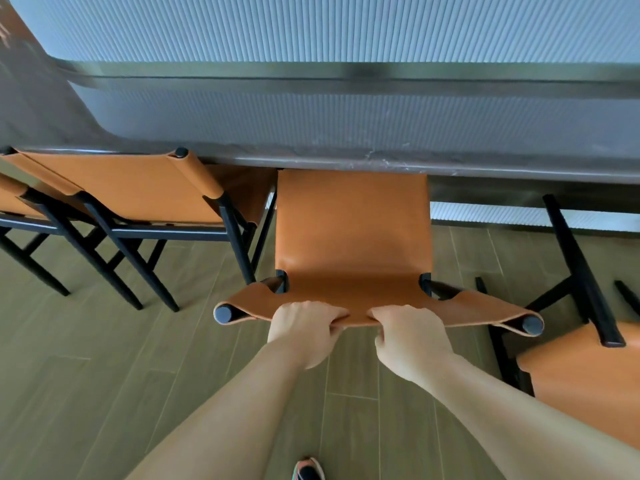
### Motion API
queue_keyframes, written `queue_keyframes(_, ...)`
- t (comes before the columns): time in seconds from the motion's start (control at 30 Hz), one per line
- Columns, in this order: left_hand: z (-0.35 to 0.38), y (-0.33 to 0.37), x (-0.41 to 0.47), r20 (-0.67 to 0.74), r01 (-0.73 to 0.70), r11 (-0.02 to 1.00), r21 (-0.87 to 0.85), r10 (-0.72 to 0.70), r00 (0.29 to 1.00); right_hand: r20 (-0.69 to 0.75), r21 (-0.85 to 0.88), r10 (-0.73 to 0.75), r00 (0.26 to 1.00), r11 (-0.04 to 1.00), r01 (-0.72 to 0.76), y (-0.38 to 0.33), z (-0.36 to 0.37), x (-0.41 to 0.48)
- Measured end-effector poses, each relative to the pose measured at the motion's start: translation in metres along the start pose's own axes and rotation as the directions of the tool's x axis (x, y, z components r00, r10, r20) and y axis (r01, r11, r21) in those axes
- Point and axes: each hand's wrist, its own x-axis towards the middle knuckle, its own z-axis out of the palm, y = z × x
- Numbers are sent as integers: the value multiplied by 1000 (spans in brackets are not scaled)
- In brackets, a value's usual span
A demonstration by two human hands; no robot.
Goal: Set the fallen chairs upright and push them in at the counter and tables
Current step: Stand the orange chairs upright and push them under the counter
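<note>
An upright chair (353, 230) with an orange leather seat and black frame stands in front of me, its seat front reaching under the grey counter (346, 133). My left hand (304, 330) and my right hand (408, 337) both grip the top edge of its leather backrest, side by side near the middle. To the right a fallen chair (581, 368) of the same kind lies tipped on the floor, black legs pointing up toward the counter. At the left another orange chair (138, 192) stands at the counter.
The counter edge runs across the view, with a ribbed pale wall panel (311, 26) behind it. A further orange chair (14, 202) shows at the far left edge. Wood-look floor planks (104, 375) lie below, and my shoe (308, 471) shows at the bottom.
</note>
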Motion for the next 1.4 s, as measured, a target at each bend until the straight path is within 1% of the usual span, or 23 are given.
queue_keyframes(0.07, -13, -4, 26, -3, -1, 1000, 5, 1, 1000, -73, -109, -18, 997, 994, 10, 0, -8, 22)
queue_keyframes(0.23, -34, -12, 66, -8, -1, 1000, 17, 1, 1000, -90, -191, 44, 995, 980, -60, 2, -23, 72)
queue_keyframes(0.47, -54, -24, 118, -17, -37, 997, 64, 38, 999, -170, -231, 77, 982, 966, -115, 14, -33, 128)
queue_keyframes(0.63, -64, -33, 154, -42, -70, 993, 95, 74, 996, -216, -252, 73, 974, 959, -128, 23, -38, 162)
queue_keyframes(0.97, -80, -47, 213, -84, -137, 980, 142, 150, 985, -183, -257, 103, 978, 955, -149, 31, -57, 218)
queue_keyframes(1.2, -85, -52, 237, -111, -136, 980, 148, 153, 982, -150, -223, 109, 983, 965, -141, 38, -64, 241)
queue_keyframes(1.3, -88, -51, 236, -82, -130, 981, 145, 143, 986, -131, -223, 95, 987, 967, -122, 38, -65, 241)
queue_keyframes(1.4, -95, -51, 236, -17, -127, 984, 128, 130, 991, -91, -225, 74, 993, 970, -93, 40, -72, 245)
